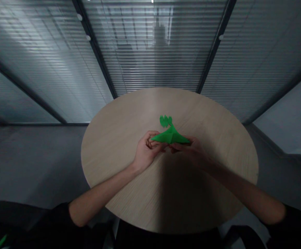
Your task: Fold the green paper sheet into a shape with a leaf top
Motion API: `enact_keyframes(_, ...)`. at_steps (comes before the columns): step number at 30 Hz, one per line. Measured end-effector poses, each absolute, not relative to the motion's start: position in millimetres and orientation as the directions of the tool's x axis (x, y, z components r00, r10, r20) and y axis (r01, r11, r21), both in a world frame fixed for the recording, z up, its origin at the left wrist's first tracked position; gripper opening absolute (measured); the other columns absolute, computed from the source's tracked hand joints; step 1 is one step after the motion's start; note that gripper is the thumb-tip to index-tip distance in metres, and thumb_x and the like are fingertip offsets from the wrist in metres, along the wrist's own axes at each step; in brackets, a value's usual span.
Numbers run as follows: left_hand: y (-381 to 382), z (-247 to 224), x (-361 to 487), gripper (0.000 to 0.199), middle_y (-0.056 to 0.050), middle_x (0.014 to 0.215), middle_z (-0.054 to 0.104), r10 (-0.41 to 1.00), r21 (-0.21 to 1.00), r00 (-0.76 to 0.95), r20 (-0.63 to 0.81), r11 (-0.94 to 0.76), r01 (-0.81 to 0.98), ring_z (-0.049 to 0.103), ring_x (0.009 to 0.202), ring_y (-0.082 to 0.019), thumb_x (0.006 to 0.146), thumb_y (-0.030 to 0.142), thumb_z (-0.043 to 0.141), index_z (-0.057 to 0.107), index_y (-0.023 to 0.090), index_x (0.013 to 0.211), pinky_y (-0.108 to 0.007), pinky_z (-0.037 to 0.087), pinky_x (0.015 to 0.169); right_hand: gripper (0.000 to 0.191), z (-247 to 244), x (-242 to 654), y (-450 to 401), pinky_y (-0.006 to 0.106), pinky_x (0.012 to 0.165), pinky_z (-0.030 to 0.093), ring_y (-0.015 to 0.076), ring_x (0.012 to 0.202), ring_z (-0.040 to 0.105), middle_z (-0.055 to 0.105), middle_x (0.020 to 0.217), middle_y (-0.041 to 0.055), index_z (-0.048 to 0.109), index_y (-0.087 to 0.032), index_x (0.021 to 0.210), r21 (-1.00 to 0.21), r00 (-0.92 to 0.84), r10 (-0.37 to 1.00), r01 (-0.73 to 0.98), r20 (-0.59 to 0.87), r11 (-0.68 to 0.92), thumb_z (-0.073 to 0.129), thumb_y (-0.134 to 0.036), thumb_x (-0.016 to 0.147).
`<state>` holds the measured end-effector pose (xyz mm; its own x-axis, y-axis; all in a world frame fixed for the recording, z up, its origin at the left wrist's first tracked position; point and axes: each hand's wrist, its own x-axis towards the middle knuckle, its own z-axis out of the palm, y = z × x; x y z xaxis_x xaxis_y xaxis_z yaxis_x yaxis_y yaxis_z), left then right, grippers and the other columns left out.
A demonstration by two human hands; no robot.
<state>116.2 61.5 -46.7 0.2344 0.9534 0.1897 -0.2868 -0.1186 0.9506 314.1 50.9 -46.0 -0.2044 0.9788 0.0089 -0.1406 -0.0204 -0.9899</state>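
A green paper figure (170, 136) is held between two bare hands just above the middle of a round, wood-grained tabletop (119, 138), a little toward its far edge. The sheet is shown already creased and shaped into a shallow, pointed body, its corners drawn out to the left and right. A leaf-like, lobed end (165, 121) is raised from the body's far side, angled toward the far edge of the tabletop. Whether any folds remain to be made cannot be told from this view.

The left hand (146, 152) is curled around the figure's left point, with the fingers bent and closed on the paper. The right hand (189, 150) is brought in from the other side, its fingers closed under and around the right part of the figure, though the exact contact is partly hidden. The two hands are set close together at the figure's underside, with the wrists turned inward. Both bare forearms are extended from black sleeves (54, 221) toward the center of the tabletop. A glass partition with horizontal blinds (153, 62) is seen beyond the tabletop.
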Motion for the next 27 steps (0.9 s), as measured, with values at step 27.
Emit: enact_keyframes(27, 58.1, -50.9, 114.7, 0.037, 0.000, 0.069, 0.070, 0.961, 0.980, 0.191, 0.199, -0.199, -0.018, 0.068, 0.055, -0.012, 0.078, 0.034, 0.080, 0.057, 0.018, 0.100, -0.017, 0.049, 0.046, 0.024, -55.4, 307.2, 51.1, 0.028, 0.064, 0.058, 0.0157, 0.065, 0.072, 0.078, 0.073, 0.0052, 0.081, -0.020, 0.078, -0.993, -0.155, 0.982, -0.040, 0.112, 0.107, 0.081, -0.044, 0.080)
